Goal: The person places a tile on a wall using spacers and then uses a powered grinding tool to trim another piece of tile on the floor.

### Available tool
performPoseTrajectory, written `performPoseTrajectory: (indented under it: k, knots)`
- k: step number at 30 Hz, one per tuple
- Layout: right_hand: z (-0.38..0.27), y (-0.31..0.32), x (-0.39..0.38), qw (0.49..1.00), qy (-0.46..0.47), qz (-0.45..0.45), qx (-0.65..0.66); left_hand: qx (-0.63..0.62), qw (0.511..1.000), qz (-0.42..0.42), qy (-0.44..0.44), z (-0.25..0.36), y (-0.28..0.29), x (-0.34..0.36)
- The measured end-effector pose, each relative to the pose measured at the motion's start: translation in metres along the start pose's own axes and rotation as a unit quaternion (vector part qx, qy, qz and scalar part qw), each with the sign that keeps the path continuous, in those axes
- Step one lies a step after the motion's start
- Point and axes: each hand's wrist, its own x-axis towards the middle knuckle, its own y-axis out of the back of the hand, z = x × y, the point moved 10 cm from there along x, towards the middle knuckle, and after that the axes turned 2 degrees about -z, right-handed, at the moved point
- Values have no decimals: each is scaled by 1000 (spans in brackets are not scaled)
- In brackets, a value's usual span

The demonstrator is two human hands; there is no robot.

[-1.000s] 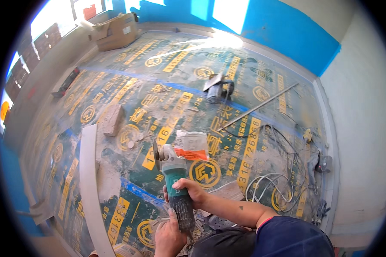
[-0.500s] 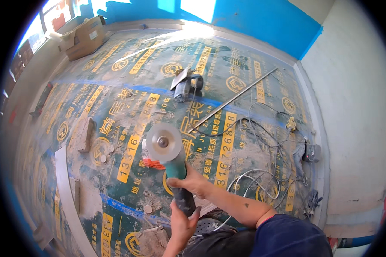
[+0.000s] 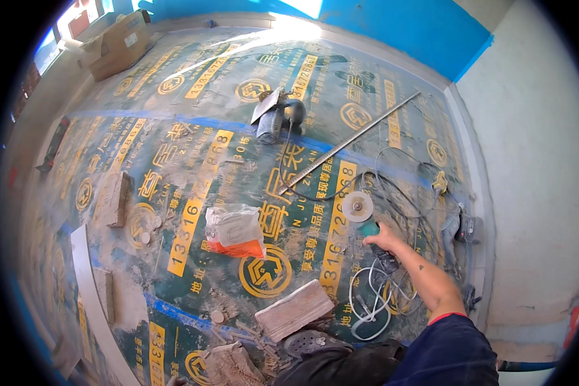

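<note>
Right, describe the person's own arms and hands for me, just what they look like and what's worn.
The right hand is bare, with no glove, and no watch shows at the wrist. The right forearm is uncovered and carries a small dark mark. A short navy sleeve ends in a red trim. Too little, if anything, shows of the left hand to describe.

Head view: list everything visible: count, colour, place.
Angle grinder: one, green-black, right of centre
Power tool: one, grey, upper centre
Metal bar: one, grey, upper right
Packet: one, white-orange, centre
Blocks: several, greyish, left and bottom
Strip: one, white, lower left
Box: one, brown, upper left
Long object: one, dark, far left
Cables: several, black and white, right
Floor covering: uncounted, green, throughout
Shoe: one, grey, bottom centre
Right hand: one, bare, on grinder
</note>
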Motion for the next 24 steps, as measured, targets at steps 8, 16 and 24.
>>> performPoseTrajectory:
  k: [8,16,24]
  knots:
    - [1,-12,-9,994,-16,-44,-102,-784,613,92,30,12,25,-8]
    - [-31,7,-54,962,-22,-72,-262,-967,235,71,-70,33,30,-8]
    - [-234,62,79,966,141,-10,215,-790,551,253,-89,31,46,-20]
